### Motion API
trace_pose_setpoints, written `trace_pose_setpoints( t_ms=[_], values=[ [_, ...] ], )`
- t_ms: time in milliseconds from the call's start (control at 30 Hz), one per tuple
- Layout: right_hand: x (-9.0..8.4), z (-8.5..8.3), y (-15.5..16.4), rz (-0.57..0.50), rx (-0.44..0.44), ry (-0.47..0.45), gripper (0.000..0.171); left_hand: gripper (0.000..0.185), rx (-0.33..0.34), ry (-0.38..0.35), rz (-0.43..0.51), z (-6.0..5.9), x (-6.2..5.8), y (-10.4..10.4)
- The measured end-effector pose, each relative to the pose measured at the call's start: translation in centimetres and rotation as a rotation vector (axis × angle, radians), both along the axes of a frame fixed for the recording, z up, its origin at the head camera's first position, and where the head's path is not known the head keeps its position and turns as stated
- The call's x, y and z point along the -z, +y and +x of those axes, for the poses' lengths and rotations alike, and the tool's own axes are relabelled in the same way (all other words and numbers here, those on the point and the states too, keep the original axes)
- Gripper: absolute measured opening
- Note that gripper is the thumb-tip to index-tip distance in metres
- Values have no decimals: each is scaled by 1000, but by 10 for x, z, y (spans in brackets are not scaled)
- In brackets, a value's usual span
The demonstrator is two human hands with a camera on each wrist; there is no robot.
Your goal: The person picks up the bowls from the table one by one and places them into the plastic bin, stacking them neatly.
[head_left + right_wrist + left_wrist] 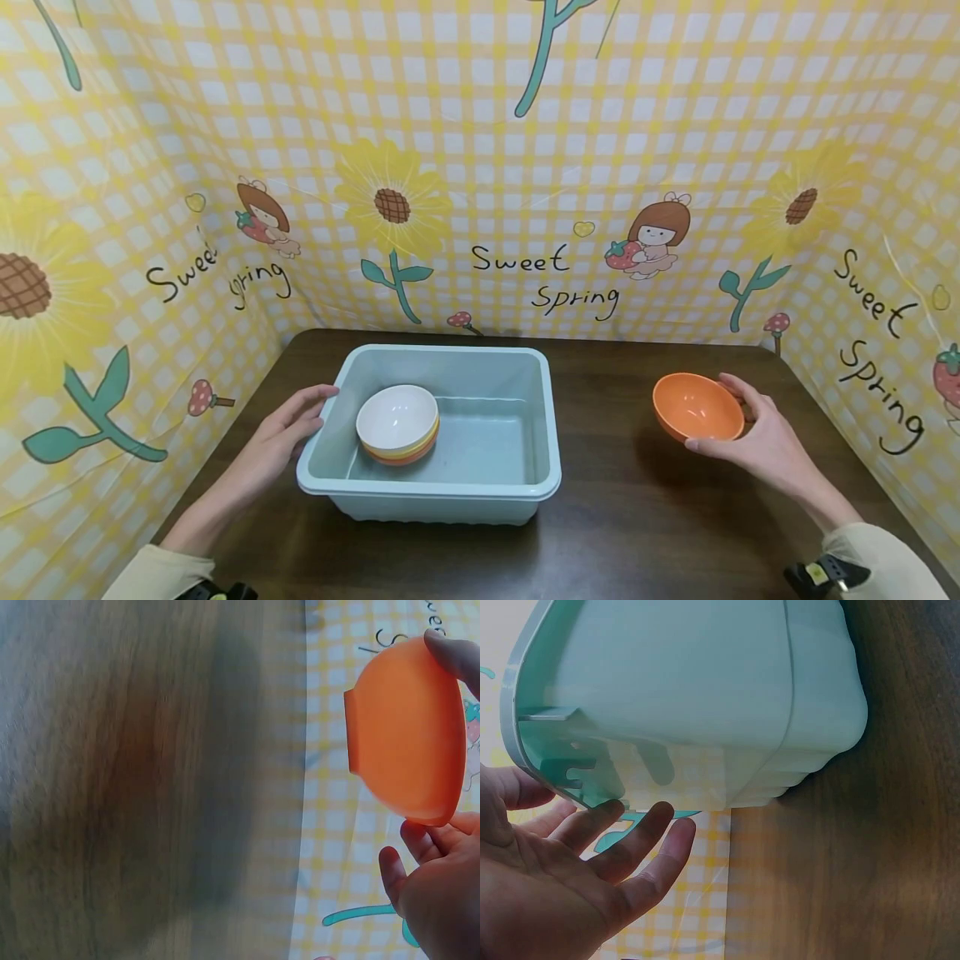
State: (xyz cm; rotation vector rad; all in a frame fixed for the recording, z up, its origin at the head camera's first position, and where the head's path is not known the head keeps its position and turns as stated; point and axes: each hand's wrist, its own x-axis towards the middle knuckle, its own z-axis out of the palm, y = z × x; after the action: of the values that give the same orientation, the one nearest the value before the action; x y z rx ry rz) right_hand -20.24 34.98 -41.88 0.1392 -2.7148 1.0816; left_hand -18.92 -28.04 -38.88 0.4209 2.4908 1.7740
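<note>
right hand (757, 433): orange bowl (697, 406) is grasped by its rim, thumb on one edge and fingers on the other; bowl is tilted, opening turned toward the tub, and looks lifted off the table (637, 508); confirmed in the right wrist view, bowl (405, 727) seen from its underside, pinched at both edges
left hand (288, 425): fingers are straight, nothing gripped; fingertips are laid against the left rim of the tub; in the left wrist view the fingers (641, 840) sit just under the rim, palm exposed
tub (442, 492): pale green plastic basin, centred on the dark wood table; flat on the surface
stack in tub: white bowl (397, 415) on top, nested on yellow and orange bowls below; parked in the tub's left half; right half of the floor is bare
orange bowl position: well right of the tub, apart from it
risk, slip: hold is at the rim only; smooth plastic could rotate out if the pinch is loosened
risk, tub shift: tub is only touched, not clamped; a knock on the wall could slide it
risk, stack: an off-centre landing could tip the nested bowls
</note>
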Motion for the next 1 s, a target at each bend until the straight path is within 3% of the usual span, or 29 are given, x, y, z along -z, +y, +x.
trace_pose_setpoints(
  t_ms=[533,1000],
  values=[
    [-4,18,-10,23,-22,31,109,42,-2,-7,5,0,-1,0],
    [-18,28,-26,0,-65,40,110,43,8,-5,14,0,0,0]
  ],
)
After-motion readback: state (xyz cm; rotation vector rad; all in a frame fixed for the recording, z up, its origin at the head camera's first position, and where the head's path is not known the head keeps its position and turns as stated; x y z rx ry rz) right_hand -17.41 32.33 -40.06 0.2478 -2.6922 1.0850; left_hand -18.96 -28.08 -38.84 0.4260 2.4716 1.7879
